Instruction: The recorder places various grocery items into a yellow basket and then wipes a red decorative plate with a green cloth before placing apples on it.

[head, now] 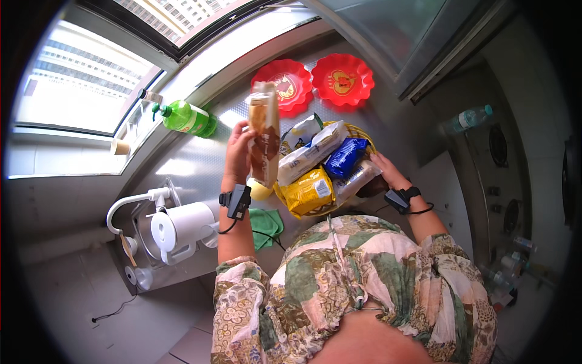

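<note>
My left hand grips a long brown-and-tan snack packet, held upright left of a yellow woven basket. My right hand is on the basket's right rim, with some of its fingers hidden. Piled in the basket are a long white packet, a yellow packet, a dark blue packet and a clear-and-white packet. A white-and-green bag pokes out behind them. Two red scalloped plates with gold prints lie beyond; the packet's top overlaps the left one.
A green pump bottle lies near the window sill. Left are a white pitcher, a white faucet and a green cloth. A round yellow thing sits by my left wrist. To the right is a plastic bottle near a stove.
</note>
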A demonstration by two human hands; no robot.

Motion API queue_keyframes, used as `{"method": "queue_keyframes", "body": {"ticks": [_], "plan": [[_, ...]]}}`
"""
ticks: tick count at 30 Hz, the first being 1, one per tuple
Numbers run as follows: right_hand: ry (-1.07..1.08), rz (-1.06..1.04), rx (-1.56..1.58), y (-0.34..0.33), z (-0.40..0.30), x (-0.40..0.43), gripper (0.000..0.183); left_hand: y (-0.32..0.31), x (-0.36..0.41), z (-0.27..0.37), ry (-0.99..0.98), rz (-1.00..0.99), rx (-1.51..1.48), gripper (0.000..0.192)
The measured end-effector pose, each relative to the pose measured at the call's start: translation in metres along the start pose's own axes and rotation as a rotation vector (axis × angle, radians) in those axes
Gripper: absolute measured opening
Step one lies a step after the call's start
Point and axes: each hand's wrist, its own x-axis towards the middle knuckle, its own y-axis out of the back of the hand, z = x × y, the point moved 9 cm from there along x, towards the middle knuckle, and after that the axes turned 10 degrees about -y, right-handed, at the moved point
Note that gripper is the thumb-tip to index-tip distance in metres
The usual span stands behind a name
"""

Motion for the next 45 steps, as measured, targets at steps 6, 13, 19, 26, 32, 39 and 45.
{"method": "queue_keyframes", "body": {"ticks": [6, 13, 19, 26, 32, 39, 45], "plan": [[0.024, -0.009, -0.085, 0.001, 0.002, 0.007, 0.05, -0.07, -0.015, -0.056, 0.218, -0.366, 0.326, 0.027], [0.045, -0.014, -0.124, -0.003, -0.001, 0.009, 0.046, -0.067, -0.028, -0.076, 0.295, -0.414, 0.572, 0.026], [-0.057, -0.007, -0.299, 0.002, -0.014, 0.011, 0.045, -0.014, -0.062, -0.045, -0.005, -0.047, 0.462, 0.026], [-0.12, -0.02, -0.337, 0.015, -0.034, 0.03, 0.054, 0.06, -0.148, -0.054, -0.024, 0.423, 0.363, 0.028], [-0.2, -0.168, -0.447, -0.034, -0.067, 0.007, 0.046, 0.071, -0.186, -0.108, 0.218, 0.557, 0.242, 0.039], [-0.211, -0.198, -0.362, -0.025, -0.041, 0.017, 0.029, 0.056, -0.175, -0.151, 0.354, 0.345, 0.044, 0.038], [-0.189, -0.136, -0.324, -0.003, -0.027, -0.012, 0.031, 0.023, -0.156, -0.132, 0.298, 0.307, 0.018, 0.038]]}}
